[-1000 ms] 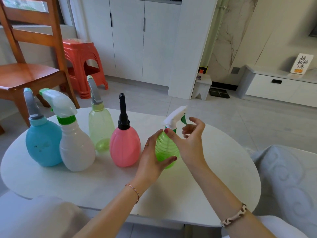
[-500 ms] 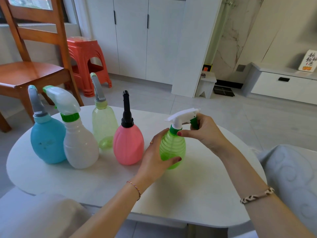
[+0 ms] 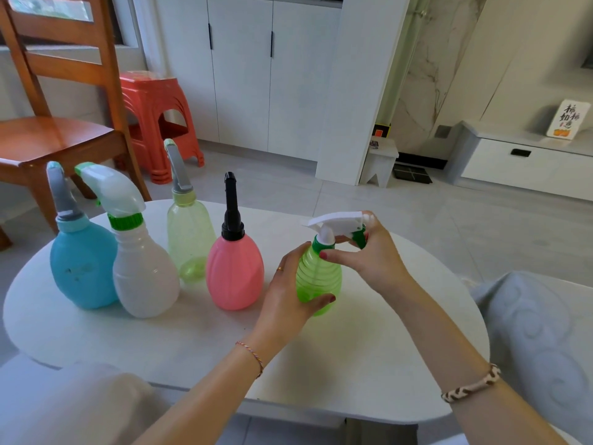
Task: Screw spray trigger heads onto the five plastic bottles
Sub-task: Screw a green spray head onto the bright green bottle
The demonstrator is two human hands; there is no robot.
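On the white oval table [image 3: 192, 342], at about 3 o'clock of the row, stands the green ribbed bottle [image 3: 317, 277].

Left hand [image 3: 288, 303] is wrapped around its belly; right hand [image 3: 369, 255] is pinched on the white trigger head [image 3: 337, 221] at the green collar. Empty thin plastic looks light and squashy, so grip low, gently, and turn at the collar. Blue bottle [image 3: 81, 268], white bottle [image 3: 144, 277], pale bottle [image 3: 189, 239] and pink bottle [image 3: 234, 271] stand at 9 o'clock, capped. Smooth tabletop; wooden chair [image 3: 48, 133] at 11 o'clock.

Bright soft daylight, faint shadows, wide-angle edge distortion
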